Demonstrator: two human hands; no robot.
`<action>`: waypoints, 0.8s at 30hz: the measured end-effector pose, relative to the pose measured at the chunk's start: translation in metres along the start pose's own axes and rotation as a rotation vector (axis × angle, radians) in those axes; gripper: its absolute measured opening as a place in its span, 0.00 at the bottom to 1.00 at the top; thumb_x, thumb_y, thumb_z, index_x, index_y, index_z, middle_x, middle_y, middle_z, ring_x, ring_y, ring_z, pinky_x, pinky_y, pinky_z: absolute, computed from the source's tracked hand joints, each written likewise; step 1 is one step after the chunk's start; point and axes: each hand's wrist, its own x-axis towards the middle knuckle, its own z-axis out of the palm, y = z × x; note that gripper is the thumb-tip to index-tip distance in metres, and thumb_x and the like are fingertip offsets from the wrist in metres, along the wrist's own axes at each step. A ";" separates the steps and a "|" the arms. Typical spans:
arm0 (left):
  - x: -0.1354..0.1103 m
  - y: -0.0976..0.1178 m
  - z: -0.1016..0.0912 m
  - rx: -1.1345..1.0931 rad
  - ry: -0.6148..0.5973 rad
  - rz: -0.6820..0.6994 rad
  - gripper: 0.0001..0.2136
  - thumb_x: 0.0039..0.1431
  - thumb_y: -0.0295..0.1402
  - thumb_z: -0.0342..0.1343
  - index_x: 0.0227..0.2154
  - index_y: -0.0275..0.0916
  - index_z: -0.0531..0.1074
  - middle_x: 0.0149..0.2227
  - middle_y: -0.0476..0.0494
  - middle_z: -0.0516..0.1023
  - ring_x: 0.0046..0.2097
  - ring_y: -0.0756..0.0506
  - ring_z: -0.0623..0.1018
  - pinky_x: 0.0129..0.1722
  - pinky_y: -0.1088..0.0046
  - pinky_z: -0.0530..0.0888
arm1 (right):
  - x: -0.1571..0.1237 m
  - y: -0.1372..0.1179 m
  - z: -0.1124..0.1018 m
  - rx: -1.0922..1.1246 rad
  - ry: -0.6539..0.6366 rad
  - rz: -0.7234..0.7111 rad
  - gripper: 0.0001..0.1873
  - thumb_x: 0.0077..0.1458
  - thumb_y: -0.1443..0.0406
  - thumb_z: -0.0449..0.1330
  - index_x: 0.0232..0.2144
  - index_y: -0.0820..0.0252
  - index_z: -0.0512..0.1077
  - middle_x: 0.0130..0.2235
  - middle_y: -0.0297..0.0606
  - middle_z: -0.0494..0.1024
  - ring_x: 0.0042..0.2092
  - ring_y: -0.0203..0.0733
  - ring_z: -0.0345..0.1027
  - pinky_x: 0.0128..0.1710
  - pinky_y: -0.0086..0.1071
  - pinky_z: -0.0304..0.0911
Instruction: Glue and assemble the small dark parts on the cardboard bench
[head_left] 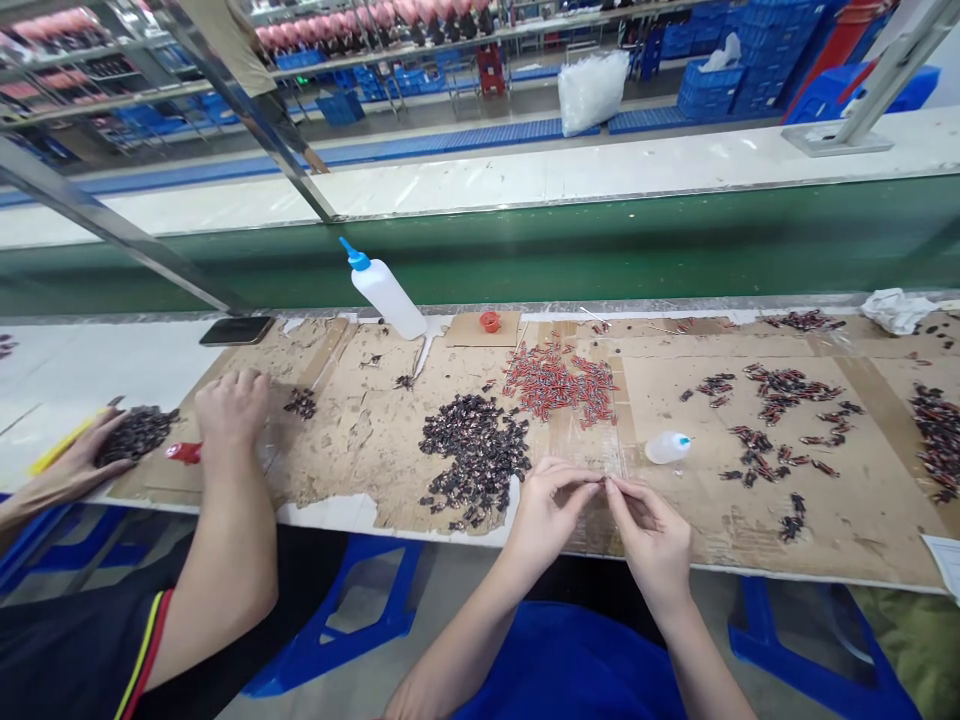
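My left hand [551, 505] and my right hand [649, 535] meet at the fingertips near the front edge of the table. Each pinches thumb against forefinger around a tiny dark part [602, 481], mostly hidden by the fingers. Left of my hands lies a heap of small black parts [476, 450]. Beyond them is a pile of red parts with metal-looking bits [559, 380]. A small white squeeze bottle [666, 447] with a blue-green tip lies to the right. Farther right, joined-looking black and red pieces [791, 395] are scattered in clusters.
Cardboard [694, 530] covers the table. A large blue-tipped bottle [386, 300] and a red cap-like cup [490, 321] are at the back, with a phone [236, 331] farther left. A co-worker's hands and arms [232, 480] work at left, by a black heap [142, 432].
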 end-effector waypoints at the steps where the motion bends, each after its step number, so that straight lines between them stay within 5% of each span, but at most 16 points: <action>1: 0.000 0.000 0.000 -0.007 0.001 -0.007 0.05 0.56 0.28 0.60 0.32 0.42 0.80 0.33 0.44 0.82 0.39 0.45 0.77 0.43 0.67 0.73 | 0.001 -0.001 0.000 0.002 -0.003 -0.009 0.07 0.54 0.61 0.62 0.31 0.58 0.78 0.33 0.41 0.81 0.34 0.43 0.77 0.38 0.37 0.74; 9: -0.001 0.006 0.003 0.011 -0.006 -0.069 0.05 0.54 0.28 0.59 0.31 0.41 0.79 0.33 0.44 0.80 0.40 0.45 0.76 0.44 0.68 0.73 | 0.012 -0.005 -0.012 0.116 -0.146 0.081 0.11 0.50 0.57 0.65 0.32 0.58 0.79 0.33 0.41 0.82 0.33 0.42 0.77 0.37 0.36 0.75; 15: -0.001 0.008 0.003 0.087 -0.065 -0.083 0.04 0.54 0.27 0.58 0.31 0.41 0.77 0.33 0.44 0.79 0.41 0.44 0.75 0.45 0.65 0.72 | 0.014 -0.003 -0.011 0.234 -0.097 0.201 0.16 0.43 0.54 0.69 0.31 0.60 0.79 0.28 0.40 0.81 0.28 0.40 0.76 0.33 0.34 0.76; 24: 0.000 0.001 0.008 0.126 -0.154 0.064 0.06 0.59 0.29 0.57 0.38 0.43 0.77 0.39 0.45 0.81 0.50 0.42 0.73 0.52 0.62 0.68 | 0.010 -0.003 -0.037 0.007 -0.079 -0.002 0.09 0.50 0.58 0.65 0.28 0.57 0.78 0.31 0.41 0.80 0.33 0.44 0.76 0.35 0.37 0.74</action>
